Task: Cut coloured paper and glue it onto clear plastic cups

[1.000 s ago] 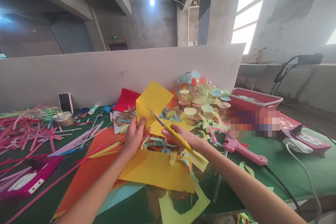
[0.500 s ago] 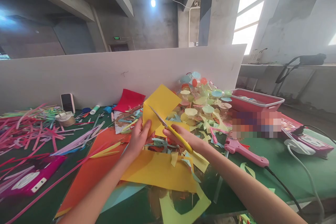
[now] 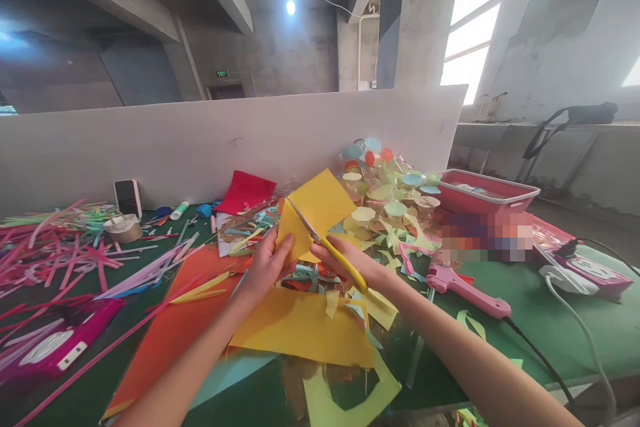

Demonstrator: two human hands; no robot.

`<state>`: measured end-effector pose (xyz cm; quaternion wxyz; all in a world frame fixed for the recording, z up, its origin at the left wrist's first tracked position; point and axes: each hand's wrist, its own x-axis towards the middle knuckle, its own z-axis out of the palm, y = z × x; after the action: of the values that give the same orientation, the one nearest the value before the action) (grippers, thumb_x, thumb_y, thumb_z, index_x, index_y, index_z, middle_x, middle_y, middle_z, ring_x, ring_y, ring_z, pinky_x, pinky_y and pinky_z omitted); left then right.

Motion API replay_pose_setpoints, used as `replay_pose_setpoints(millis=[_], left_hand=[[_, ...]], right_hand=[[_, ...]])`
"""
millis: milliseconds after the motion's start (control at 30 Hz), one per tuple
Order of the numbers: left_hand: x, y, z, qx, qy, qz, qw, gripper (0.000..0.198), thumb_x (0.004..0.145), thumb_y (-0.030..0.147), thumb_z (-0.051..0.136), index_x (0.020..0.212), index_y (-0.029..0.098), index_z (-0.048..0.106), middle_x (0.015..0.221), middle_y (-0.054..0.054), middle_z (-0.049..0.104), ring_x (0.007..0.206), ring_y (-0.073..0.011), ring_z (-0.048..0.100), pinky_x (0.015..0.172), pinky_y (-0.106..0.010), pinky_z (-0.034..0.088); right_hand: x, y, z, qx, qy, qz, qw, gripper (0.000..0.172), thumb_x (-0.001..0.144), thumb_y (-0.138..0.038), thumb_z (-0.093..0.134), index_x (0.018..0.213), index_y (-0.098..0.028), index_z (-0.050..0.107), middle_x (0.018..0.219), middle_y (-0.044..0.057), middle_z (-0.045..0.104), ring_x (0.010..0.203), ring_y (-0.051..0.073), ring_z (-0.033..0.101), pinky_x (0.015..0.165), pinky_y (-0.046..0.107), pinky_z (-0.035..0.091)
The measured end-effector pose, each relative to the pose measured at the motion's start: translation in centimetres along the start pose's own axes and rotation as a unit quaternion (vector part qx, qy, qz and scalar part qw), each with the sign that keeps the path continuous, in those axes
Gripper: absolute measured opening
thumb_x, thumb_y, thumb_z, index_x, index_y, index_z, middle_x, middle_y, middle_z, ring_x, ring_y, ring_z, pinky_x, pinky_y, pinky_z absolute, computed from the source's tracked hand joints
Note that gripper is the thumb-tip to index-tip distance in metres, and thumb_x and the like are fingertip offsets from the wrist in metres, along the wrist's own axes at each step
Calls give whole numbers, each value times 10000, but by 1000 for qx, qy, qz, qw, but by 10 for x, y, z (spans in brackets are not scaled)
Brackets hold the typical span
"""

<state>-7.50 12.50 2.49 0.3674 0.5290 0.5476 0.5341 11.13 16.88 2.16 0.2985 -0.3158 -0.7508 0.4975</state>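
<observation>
Fingers [image 3: 287, 245] of left hand [image 3: 267, 263] pinching yellow paper [image 3: 325, 203], right hand [image 3: 364, 260] curled around yellow-handled scissors [image 3: 334, 251]

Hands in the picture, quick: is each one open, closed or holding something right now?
Left hand: closed, holding the yellow paper.
Right hand: closed, holding the yellow-handled scissors.

Held up at a slant in the left hand [image 3: 271, 261]: yellow paper [image 3: 324, 203]. Overlapping it: yellow-handled scissors [image 3: 332, 249], gripped in the right hand [image 3: 357, 260], metal blades pointing up-left.
</observation>
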Motion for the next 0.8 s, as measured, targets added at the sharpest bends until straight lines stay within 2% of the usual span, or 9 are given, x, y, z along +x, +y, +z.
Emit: replay_pose_setpoints(millis=[133,300,467,567,633,700,800], left_hand=[[2,-2,-2,4,-1,-4,1000,495,808,596,608,1219,328,545,1196,4,643,873,-143,644,667,-219,571],[2,-2,0,8,-20,-13,1000,475,787,571,646,1173,305,568,1222,-17,643,885,-168,644,626,-213,558],[-2,0,3,1,-33,-13,999,521,772,570,656,1203,292,563,1156,-43,670,808,-171,648,600,-231,552],[-1,1,3,-20,-21,0,1000,463,792,549,642,1159,283,547,1078,-33,673,770,-149,645,558,-205,524],[2,0,2,-23,-27,21,999,412,820,549,609,1102,259,531,909,-8,671,572,-99,576,439,-175,427],[6,-1,0,-21,-39,46,998,394,832,549,594,1058,239,504,766,30,638,400,-52,429,370,-176,324],[9,-5,-2,-44,-59,51,996,407,804,512,649,1038,240,457,652,89,567,337,-30,329,367,-188,323]], right_hand=[[0,0,0,8,18,33,999,522,762,-692,642,734,-213,435,607,-57,433,521,91,378,448,219,299],[-5,-5,1,30,-27,-23,999,525,769,-688,637,719,-218,409,627,-64,376,540,89,345,453,219,322],[-2,-4,3,23,45,17,999,547,759,-714,619,668,-218,406,533,-70,407,463,79,359,429,219,302],[-1,-4,2,39,76,35,996,545,760,-696,627,623,-221,397,467,-74,405,406,74,365,407,219,288],[0,-5,1,58,83,34,994,538,769,-674,631,605,-226,381,446,-79,394,374,70,358,397,221,287],[0,-5,0,69,85,33,993,530,779,-658,629,599,-231,372,430,-84,388,348,69,351,390,227,289],[3,-1,-2,66,101,24,992,510,780,-643,634,608,-228,394,433,-77,418,351,76,377,402,234,307]])
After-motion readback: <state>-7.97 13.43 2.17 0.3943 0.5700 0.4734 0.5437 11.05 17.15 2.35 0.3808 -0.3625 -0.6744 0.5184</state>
